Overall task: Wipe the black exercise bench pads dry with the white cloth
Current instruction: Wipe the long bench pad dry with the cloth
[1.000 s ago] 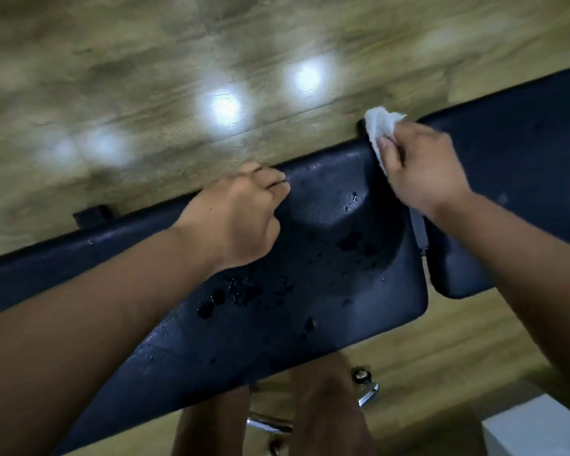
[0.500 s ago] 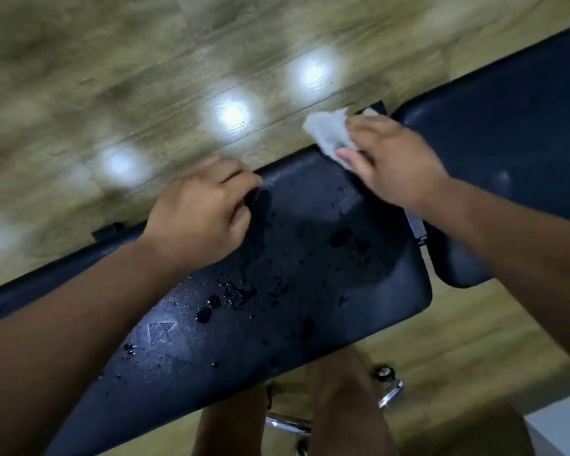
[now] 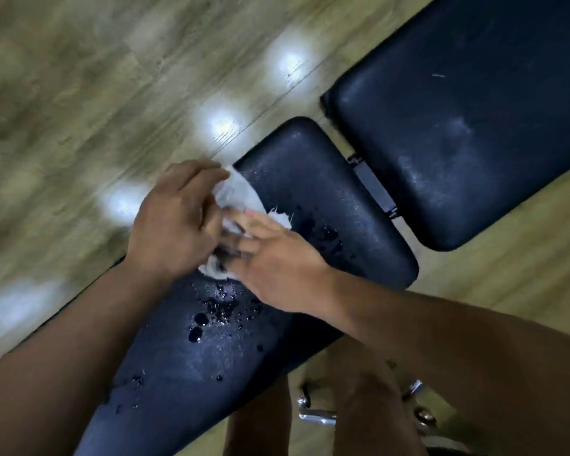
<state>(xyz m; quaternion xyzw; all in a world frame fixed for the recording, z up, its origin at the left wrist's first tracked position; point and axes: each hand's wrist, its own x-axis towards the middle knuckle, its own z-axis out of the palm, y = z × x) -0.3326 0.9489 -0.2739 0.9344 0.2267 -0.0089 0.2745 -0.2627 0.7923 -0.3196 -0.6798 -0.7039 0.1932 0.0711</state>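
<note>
A long black bench pad (image 3: 329, 199) runs from lower left to the centre, with dark water drops (image 3: 208, 317) scattered on it. A second black pad (image 3: 468, 113) lies at the upper right, across a narrow gap with a hinge. The white cloth (image 3: 241, 195) is bunched on the near pad between both hands. My left hand (image 3: 175, 222) grips its left side. My right hand (image 3: 277, 261) holds its right side, fingers over the cloth. Most of the cloth is hidden by the hands.
Wood-look floor (image 3: 79, 93) with bright light reflections surrounds the bench. My bare legs (image 3: 369, 413) and chrome frame parts (image 3: 316, 416) show below the pad at the bottom.
The right hand has carried the cloth left along the pad. The left hand left the pad's far edge and now grips the cloth too. The view has turned and shifted.
</note>
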